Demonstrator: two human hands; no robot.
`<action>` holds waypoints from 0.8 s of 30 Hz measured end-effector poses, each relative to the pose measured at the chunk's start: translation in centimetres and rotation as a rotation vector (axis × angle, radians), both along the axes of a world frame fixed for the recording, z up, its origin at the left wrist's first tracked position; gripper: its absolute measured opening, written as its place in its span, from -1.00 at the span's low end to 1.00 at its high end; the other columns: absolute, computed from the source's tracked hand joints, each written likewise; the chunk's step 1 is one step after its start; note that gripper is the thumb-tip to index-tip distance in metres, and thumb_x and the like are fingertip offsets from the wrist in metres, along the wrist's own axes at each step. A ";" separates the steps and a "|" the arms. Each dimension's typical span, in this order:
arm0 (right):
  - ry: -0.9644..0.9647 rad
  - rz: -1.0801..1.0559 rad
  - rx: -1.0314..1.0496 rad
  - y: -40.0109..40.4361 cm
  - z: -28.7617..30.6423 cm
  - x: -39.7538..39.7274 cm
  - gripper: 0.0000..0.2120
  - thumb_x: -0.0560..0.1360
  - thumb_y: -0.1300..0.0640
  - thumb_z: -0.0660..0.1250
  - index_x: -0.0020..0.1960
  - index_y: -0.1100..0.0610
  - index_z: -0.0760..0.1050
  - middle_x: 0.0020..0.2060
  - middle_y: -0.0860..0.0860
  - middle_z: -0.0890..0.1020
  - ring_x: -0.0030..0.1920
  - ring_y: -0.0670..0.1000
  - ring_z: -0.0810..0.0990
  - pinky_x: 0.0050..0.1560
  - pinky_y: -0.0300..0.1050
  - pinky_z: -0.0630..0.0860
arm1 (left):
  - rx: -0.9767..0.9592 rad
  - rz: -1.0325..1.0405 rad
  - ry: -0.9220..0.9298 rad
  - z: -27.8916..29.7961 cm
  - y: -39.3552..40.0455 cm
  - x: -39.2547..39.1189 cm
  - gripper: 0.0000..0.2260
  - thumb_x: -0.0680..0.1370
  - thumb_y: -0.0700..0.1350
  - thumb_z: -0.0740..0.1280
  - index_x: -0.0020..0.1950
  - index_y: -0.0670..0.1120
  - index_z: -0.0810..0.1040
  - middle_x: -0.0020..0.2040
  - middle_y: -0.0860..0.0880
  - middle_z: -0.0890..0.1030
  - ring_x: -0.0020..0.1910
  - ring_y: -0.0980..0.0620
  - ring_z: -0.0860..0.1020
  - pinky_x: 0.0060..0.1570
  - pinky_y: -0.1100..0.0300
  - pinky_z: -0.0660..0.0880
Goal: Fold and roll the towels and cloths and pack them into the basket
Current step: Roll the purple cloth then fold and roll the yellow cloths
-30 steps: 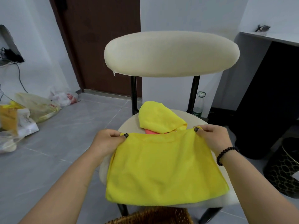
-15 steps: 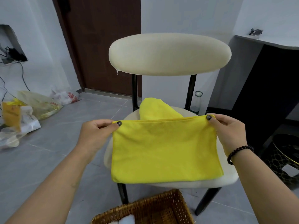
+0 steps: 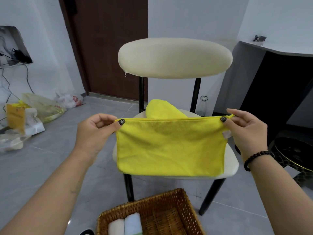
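A person's left hand (image 3: 94, 131) and right hand (image 3: 245, 131), held wide apart, each pinch a top corner of a folded yellow cloth (image 3: 171, 148) stretched between them, above the basket (image 3: 152, 216). Light and limp, it looks best gripped at the corners.

Evenly, softly lit, with no glare and only faint shadows. Sharp at centre; bent by wide-angle distortion and slightly smeared toward the edges.
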State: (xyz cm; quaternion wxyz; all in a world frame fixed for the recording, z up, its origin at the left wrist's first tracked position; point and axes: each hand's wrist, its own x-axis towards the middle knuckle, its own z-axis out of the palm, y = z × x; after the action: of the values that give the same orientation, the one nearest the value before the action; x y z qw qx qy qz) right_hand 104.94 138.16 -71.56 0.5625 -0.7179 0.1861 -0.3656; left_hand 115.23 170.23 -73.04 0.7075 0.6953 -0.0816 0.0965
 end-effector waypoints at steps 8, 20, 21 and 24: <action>-0.025 0.032 0.094 1.1 2.4 -4.8 -0.81 0.45 0.31 0.40 0.01 0.10 0.60 -0.38 -0.05 0.63 -0.56 -0.12 0.47 -0.50 -0.30 0.46 | -0.034 0.013 -0.068 1.7 1.4 -3.9 -0.74 0.38 -0.33 0.47 -0.21 -0.05 0.43 -0.35 0.04 0.65 -0.46 0.20 0.50 -0.46 0.38 0.42; 0.178 -0.031 0.220 0.6 -2.4 1.2 -0.84 0.51 0.34 0.31 0.04 0.16 0.52 -0.18 0.12 0.65 -0.31 0.02 0.69 -0.30 -0.18 0.64 | 0.112 0.067 0.202 -2.2 -1.6 -0.3 -0.76 0.48 -0.31 0.39 -0.03 -0.09 0.35 -0.18 -0.07 0.64 -0.44 0.14 0.63 -0.41 0.26 0.51; 0.199 -0.046 0.210 0.3 -3.0 2.3 -0.84 0.51 0.34 0.31 0.00 0.12 0.52 -0.15 0.14 0.65 -0.30 0.02 0.69 -0.28 -0.16 0.64 | 0.117 0.065 0.218 -2.7 -2.0 0.5 -0.77 0.49 -0.32 0.37 0.01 -0.13 0.35 -0.16 -0.09 0.64 -0.43 0.15 0.63 -0.43 0.30 0.52; 0.244 -0.090 0.199 -0.3 -4.9 5.0 -0.78 0.50 0.37 0.29 -0.07 0.05 0.51 -0.08 0.14 0.64 -0.31 -0.03 0.69 -0.27 -0.19 0.63 | 0.155 0.080 0.268 -4.5 -2.9 2.6 -0.82 0.50 -0.35 0.32 -0.02 -0.14 0.39 -0.10 -0.16 0.64 -0.38 0.10 0.65 -0.37 0.28 0.57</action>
State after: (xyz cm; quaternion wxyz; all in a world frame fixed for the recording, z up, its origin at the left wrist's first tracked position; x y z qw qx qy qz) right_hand 109.93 137.83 -76.41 0.5870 -0.6887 0.3201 -0.2804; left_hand 117.87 167.34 -77.54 0.6520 0.7570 0.0343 0.0244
